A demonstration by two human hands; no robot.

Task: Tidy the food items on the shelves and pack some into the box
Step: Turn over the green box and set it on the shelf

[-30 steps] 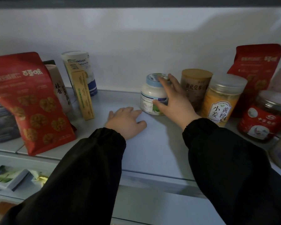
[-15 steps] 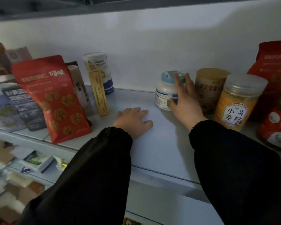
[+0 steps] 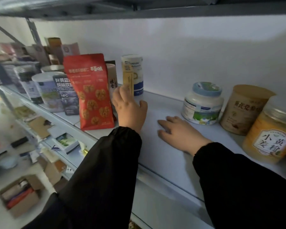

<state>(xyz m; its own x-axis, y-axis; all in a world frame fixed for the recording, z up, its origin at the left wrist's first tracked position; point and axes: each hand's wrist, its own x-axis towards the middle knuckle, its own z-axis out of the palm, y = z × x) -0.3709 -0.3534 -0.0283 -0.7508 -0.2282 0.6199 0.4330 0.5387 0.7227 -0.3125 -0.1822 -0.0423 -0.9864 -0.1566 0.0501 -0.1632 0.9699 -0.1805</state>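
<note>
The right hand lies flat on the shelf, fingers spread, just left of the white jar, not touching it. Further left of the jar, the left hand is at the yellow box with loose fingers; I cannot tell if they touch.

A shop or storeroom; metal shelves carry packaged foods (jars, a red pouch).

I'm seeing the white shelf carrying a red pouch on the left, a tall white canister behind it, and a blue-lidded jar, tan canister and yellow jar on the right.
</note>
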